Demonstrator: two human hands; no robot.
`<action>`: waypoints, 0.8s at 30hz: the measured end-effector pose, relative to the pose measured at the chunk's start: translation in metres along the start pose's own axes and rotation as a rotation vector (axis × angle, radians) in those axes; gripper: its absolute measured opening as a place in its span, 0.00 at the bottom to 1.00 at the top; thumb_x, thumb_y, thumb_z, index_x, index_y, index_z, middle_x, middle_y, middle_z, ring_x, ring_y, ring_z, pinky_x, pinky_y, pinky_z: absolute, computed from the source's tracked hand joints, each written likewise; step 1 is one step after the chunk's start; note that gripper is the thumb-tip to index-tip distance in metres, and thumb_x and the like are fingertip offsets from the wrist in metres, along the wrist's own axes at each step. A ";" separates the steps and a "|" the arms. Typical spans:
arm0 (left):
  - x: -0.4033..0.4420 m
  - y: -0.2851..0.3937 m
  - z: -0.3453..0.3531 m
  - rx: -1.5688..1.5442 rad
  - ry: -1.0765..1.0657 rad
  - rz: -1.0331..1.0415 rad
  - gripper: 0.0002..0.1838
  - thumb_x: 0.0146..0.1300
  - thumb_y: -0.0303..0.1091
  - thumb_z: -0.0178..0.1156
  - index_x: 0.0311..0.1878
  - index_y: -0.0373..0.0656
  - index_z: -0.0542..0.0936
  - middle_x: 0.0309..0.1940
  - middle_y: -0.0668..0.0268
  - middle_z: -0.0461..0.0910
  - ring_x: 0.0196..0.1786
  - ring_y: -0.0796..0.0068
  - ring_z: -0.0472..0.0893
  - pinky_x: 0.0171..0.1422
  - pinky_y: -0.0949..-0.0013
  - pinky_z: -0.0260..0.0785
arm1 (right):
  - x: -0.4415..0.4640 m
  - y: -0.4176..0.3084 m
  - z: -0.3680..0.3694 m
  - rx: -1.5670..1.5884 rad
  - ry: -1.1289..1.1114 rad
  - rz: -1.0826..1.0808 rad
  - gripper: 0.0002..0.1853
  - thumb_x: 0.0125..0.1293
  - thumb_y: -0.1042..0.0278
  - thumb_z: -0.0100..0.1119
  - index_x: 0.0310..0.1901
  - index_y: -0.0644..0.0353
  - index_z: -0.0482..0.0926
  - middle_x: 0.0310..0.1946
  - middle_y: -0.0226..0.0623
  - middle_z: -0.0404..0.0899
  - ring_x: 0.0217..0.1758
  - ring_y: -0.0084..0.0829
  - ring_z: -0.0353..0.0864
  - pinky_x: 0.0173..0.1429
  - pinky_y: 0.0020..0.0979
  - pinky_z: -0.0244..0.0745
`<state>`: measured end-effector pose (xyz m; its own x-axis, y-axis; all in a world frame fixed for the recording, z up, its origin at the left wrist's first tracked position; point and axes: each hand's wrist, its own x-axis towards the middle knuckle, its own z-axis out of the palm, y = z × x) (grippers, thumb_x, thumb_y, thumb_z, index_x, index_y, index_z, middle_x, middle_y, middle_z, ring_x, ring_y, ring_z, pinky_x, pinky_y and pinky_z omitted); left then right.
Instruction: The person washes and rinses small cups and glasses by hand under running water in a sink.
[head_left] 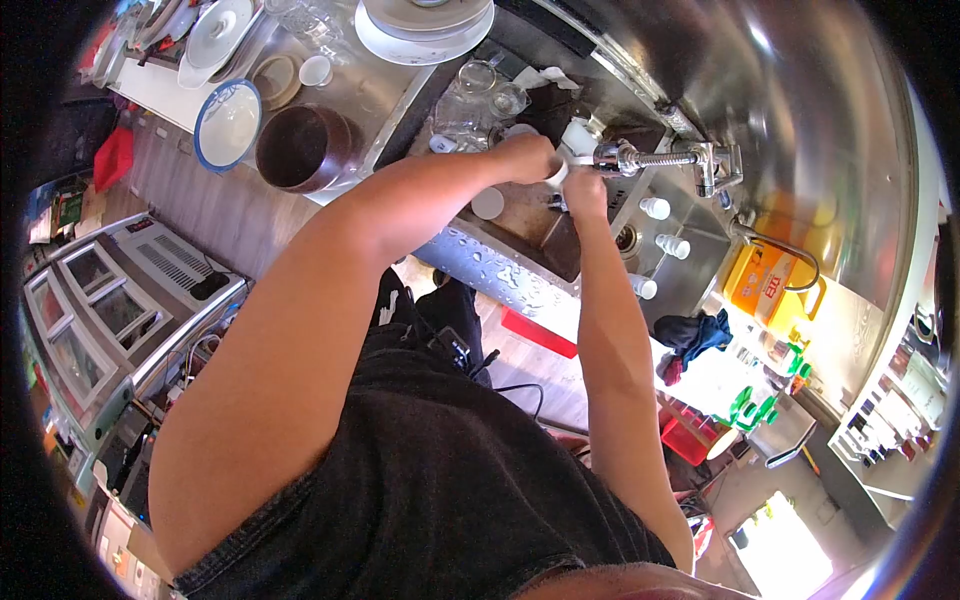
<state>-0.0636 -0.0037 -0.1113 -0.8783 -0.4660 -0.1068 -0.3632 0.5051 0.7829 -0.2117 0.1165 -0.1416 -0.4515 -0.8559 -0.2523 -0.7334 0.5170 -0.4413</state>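
Note:
Over the sink (550, 215), my left hand (526, 158) is closed around a small white item (560, 172), blurred and partly hidden by the fingers. My right hand (586, 192) is closed beside it, its fingertips meeting the same item under the faucet head (612, 158). A white round lid or cup (488, 204) lies in the sink below my left hand. Glass cups (478, 76) stand at the basin's far side. Three small white cups (655, 208) sit in a column right of my right hand.
A brown pot (303, 148), a blue-rimmed bowl (228, 125) and stacked white plates (425, 40) are on the left counter. The flexible faucet's base (715, 168) is to the right, near a yellow jug (765, 285) and a dark cloth (690, 335).

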 end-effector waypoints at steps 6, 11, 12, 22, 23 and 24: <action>0.003 0.048 -0.033 -0.417 -0.213 -0.468 0.16 0.62 0.39 0.52 0.26 0.37 0.80 0.18 0.56 0.79 0.22 0.69 0.80 0.27 0.61 0.70 | -0.021 -0.059 -0.043 0.782 0.086 0.264 0.10 0.62 0.69 0.47 0.32 0.68 0.74 0.18 0.39 0.74 0.22 0.32 0.75 0.27 0.32 0.71; 0.000 0.051 -0.033 -0.539 -0.241 -0.452 0.09 0.59 0.35 0.53 0.32 0.41 0.81 0.20 0.57 0.80 0.23 0.68 0.80 0.28 0.63 0.71 | 0.002 -0.009 -0.010 0.607 0.245 -0.220 0.11 0.66 0.61 0.45 0.30 0.56 0.74 0.15 0.30 0.68 0.14 0.26 0.65 0.19 0.28 0.58; 0.000 0.050 -0.032 -0.397 -0.214 -0.363 0.08 0.58 0.33 0.53 0.33 0.42 0.81 0.20 0.58 0.80 0.24 0.66 0.81 0.29 0.61 0.72 | -0.001 -0.013 -0.016 0.666 0.152 -0.175 0.13 0.66 0.59 0.44 0.28 0.53 0.73 0.14 0.29 0.66 0.12 0.24 0.62 0.17 0.27 0.54; -0.004 0.066 -0.043 -0.784 -0.189 -0.437 0.19 0.67 0.44 0.51 0.27 0.39 0.76 0.15 0.67 0.73 0.19 0.75 0.78 0.21 0.69 0.70 | -0.010 -0.046 -0.039 0.454 0.194 -0.105 0.13 0.69 0.59 0.47 0.34 0.59 0.76 0.17 0.32 0.72 0.17 0.26 0.70 0.21 0.29 0.66; -0.001 0.062 -0.041 -0.664 -0.227 -0.472 0.18 0.65 0.44 0.53 0.27 0.39 0.77 0.17 0.64 0.75 0.21 0.71 0.80 0.23 0.66 0.71 | -0.011 -0.050 -0.039 0.680 0.192 0.078 0.11 0.68 0.61 0.48 0.33 0.57 0.75 0.16 0.29 0.70 0.16 0.25 0.67 0.19 0.29 0.63; 0.005 0.056 -0.038 -0.544 -0.266 -0.504 0.17 0.63 0.43 0.55 0.28 0.39 0.79 0.18 0.61 0.77 0.23 0.67 0.82 0.25 0.62 0.73 | -0.022 -0.082 -0.064 1.151 -0.061 0.542 0.10 0.67 0.62 0.49 0.29 0.54 0.74 0.14 0.25 0.66 0.14 0.23 0.64 0.16 0.28 0.58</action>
<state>-0.0761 -0.0054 -0.0442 -0.7180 -0.3203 -0.6180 -0.5944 -0.1797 0.7838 -0.1746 0.0936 -0.0445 -0.5076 -0.5545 -0.6594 0.4135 0.5146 -0.7511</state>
